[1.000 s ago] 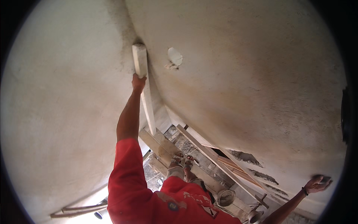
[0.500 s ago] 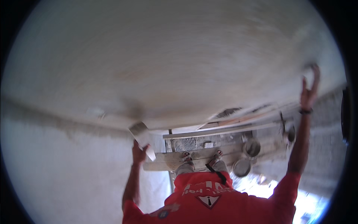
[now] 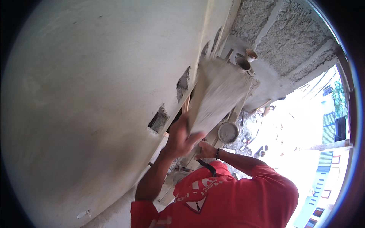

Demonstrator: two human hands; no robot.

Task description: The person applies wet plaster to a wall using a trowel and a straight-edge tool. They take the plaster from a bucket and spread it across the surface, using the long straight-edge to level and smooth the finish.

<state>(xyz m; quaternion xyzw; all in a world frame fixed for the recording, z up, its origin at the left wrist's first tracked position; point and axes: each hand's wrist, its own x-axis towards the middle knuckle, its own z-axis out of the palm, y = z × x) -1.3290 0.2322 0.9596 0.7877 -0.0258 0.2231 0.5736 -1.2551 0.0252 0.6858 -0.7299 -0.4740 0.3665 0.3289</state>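
My left hand (image 3: pixel 179 138) is raised beside the wall and closed on one end of a flat, pale grey board (image 3: pixel 218 100). The board is wide and blurred by motion, and it slants up and away to the right. Close below it, my right hand (image 3: pixel 207 150) is drawn in near my waist, with a dark band on the wrist. Its fingers look curled, but what they hold, if anything, is hidden. A black strap (image 3: pixel 206 167) hangs just beneath that hand. The smooth plastered wall (image 3: pixel 95 83) rises along my left.
Rough holes (image 3: pixel 158 119) break the wall near its edge. A round bucket (image 3: pixel 228 132) of grey material stands on planks below. Two more containers, a dark bucket (image 3: pixel 243 64) and a small pot (image 3: pixel 251 55), sit farther off. Bright open ground (image 3: pixel 281 125) lies to the right.
My view has turned toward the right end of the wall. My right hand has come down from the wall to my waist. The board in my left hand now reaches up ahead of me.
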